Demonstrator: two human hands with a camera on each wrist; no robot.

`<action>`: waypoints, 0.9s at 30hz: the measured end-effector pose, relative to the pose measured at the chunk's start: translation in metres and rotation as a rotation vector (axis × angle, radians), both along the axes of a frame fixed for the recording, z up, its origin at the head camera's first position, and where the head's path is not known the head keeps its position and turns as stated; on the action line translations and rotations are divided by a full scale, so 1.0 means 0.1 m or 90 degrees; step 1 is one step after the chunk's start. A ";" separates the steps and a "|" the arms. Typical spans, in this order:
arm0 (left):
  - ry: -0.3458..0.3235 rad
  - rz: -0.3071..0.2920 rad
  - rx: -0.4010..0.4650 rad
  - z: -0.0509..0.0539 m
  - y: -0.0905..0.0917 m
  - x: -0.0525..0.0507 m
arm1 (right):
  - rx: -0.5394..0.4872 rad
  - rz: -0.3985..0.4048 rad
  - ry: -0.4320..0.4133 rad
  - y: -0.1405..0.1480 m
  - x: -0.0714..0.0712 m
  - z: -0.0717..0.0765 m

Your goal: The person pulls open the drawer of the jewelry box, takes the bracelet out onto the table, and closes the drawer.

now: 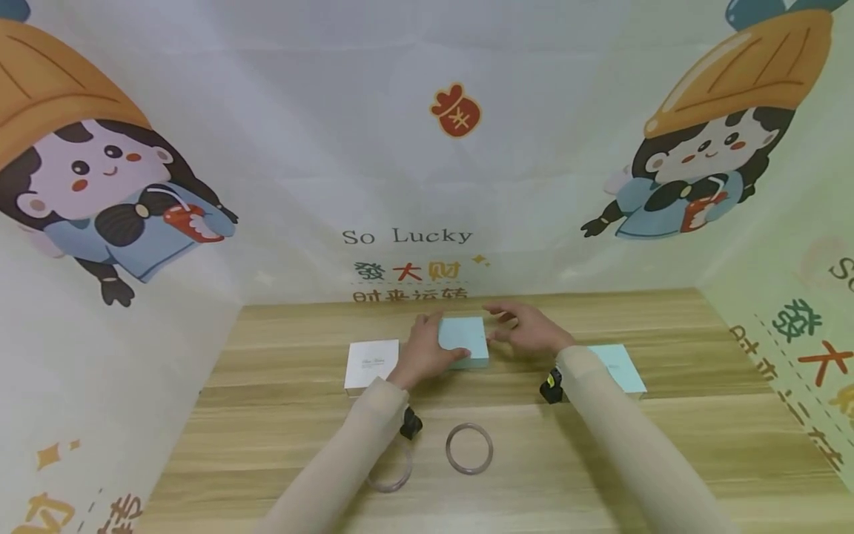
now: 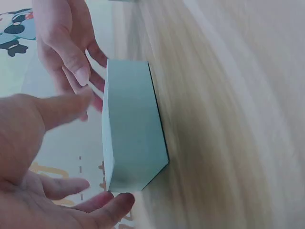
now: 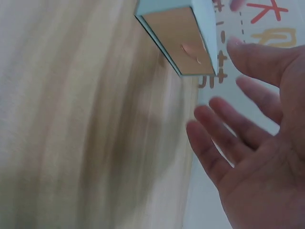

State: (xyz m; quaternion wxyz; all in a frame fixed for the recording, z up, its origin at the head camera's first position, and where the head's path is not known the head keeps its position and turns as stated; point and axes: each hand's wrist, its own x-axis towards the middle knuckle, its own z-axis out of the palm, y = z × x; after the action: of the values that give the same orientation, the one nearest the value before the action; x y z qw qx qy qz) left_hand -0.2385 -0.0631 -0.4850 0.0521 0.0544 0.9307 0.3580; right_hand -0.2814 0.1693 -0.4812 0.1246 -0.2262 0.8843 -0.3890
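A pale turquoise box [image 1: 463, 340] lies on the table. In the right wrist view its side shows a tan panel [image 3: 177, 40] with a small ribbon-like tab. My left hand [image 1: 427, 348] is at the box's left side, fingertips by its far left corner and thumb over its front part; in the left wrist view the fingers [image 2: 112, 210] are fairly straight at the box's end. My right hand [image 1: 530, 328] is just right of the box, its fingers [image 3: 228, 129] spread and loosely bent, apart from it in the right wrist view, with nothing held.
A white box [image 1: 371, 365] stands left of my left hand. Another turquoise box [image 1: 625, 368] is partly behind my right forearm. Two bangles lie nearer me: one bangle [image 1: 469, 449] in full view, another bangle [image 1: 392, 488] partly under my left sleeve. A printed cloth wall [image 1: 534, 245] rises behind the table.
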 end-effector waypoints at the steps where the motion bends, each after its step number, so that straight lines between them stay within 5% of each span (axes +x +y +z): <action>1: -0.003 0.008 0.006 0.00 0.00 0.02 | 0.006 0.011 -0.002 0.00 -0.03 0.01; 7: 0.008 0.050 0.002 -0.04 0.04 0.12 | 0.035 0.074 0.001 -0.03 -0.14 0.03; 16: 0.046 0.094 0.013 -0.10 0.09 0.23 | 0.032 0.096 -0.019 -0.07 -0.18 0.00; 27: 0.014 0.123 0.022 -0.12 0.11 0.24 | 0.043 0.063 -0.039 -0.08 -0.17 -0.06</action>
State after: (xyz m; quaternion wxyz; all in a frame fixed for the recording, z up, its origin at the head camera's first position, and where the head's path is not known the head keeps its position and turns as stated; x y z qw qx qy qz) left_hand -0.2141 -0.0521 -0.4972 0.0064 -0.0307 0.9257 0.3771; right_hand -0.2989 0.1616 -0.4868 0.1782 -0.2532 0.8805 -0.3589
